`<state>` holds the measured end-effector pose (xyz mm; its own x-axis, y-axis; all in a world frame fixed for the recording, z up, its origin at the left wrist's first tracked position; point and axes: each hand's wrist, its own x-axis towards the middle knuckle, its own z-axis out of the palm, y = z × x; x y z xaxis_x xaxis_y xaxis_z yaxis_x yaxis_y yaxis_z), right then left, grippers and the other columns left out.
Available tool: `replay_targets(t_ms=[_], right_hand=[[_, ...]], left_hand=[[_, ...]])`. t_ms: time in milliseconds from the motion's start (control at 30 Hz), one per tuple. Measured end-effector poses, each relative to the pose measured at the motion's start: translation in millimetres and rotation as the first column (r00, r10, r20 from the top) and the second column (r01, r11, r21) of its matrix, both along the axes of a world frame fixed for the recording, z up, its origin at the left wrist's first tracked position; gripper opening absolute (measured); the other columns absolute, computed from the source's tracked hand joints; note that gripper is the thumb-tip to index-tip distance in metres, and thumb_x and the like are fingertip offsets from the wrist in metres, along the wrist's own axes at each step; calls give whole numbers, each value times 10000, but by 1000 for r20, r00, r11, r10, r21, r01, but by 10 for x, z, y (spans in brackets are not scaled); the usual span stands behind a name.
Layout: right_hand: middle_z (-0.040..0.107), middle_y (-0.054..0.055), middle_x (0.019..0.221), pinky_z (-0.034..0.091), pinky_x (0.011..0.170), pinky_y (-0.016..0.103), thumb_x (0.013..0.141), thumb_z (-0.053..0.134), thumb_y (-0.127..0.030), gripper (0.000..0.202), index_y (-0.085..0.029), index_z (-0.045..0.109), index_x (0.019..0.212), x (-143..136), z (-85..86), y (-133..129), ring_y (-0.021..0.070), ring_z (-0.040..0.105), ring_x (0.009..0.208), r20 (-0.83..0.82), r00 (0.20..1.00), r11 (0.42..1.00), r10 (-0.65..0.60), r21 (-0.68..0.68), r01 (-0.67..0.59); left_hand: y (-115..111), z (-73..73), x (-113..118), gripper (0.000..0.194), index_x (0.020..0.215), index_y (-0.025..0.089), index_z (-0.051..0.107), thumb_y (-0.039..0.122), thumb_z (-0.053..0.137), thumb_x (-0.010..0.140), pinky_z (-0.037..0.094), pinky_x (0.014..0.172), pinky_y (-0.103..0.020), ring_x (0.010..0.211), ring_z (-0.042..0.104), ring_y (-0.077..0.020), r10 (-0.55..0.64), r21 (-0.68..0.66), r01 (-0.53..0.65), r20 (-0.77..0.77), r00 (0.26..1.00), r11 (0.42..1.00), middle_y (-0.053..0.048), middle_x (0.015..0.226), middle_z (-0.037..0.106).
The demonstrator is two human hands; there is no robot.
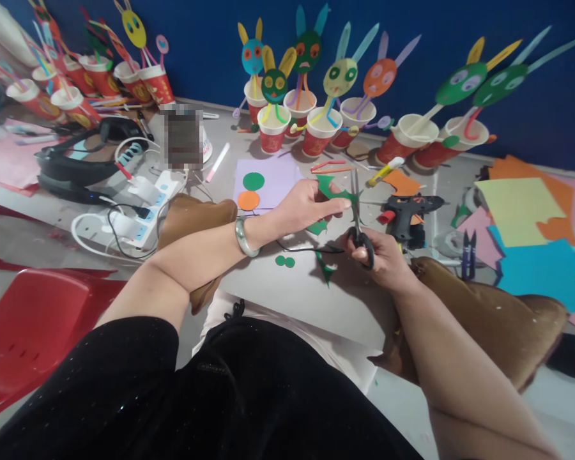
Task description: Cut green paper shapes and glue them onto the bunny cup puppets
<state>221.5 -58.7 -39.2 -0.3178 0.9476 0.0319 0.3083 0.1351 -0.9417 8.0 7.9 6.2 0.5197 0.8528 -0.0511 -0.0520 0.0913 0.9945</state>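
Between the thumb and fingers of my left hand point(311, 207) is a piece of green paper point(326, 186) with an irregular cut edge. My right hand point(383, 259) grips a pair of scissors point(356, 220) by its black handles, blades pointing away from me and touching the paper's right side. Two small green paper circles point(285, 261) lie on the table below my hands, with a jagged green scrap point(326, 269) to their right. Behind my left wrist, a larger green circle point(253, 181) and an orange circle point(248, 200) rest on a lilac sheet point(268, 169).
Red paper cups point(272, 137) holding rabbit-faced paper figures line the blue wall. A black glue gun point(409, 217), thread snips point(468, 254) and coloured paper sheets point(536, 268) lie to the right. At left are a white power strip point(156, 207), a black headset point(76, 166) and a red chair point(38, 319).
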Motion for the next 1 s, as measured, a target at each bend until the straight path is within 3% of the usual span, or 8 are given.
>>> replay_targets(t_ms=[600,1000], right_hand=[[512,-12,633,315,622,313,678,745,-942,761,-214,526,632,6,32,-2,154,422,632,1,999,998,-38,-48,38],[527,-9,676,324,638,319,722,729,-929,744,-206,560,687,43,-27,-10,152,432,650,-36,999,998,21,-64,-24]], left_hand=[[2,50,-8,341,668,148,615,282,874,845,392,578,-211,566,487,-38,83,-24,-83,-26,996,996,33,634,636],[24,40,-38,378,626,162,588,268,874,848,351,545,-228,543,469,-46,44,50,-40,-69,997,998,45,582,595]])
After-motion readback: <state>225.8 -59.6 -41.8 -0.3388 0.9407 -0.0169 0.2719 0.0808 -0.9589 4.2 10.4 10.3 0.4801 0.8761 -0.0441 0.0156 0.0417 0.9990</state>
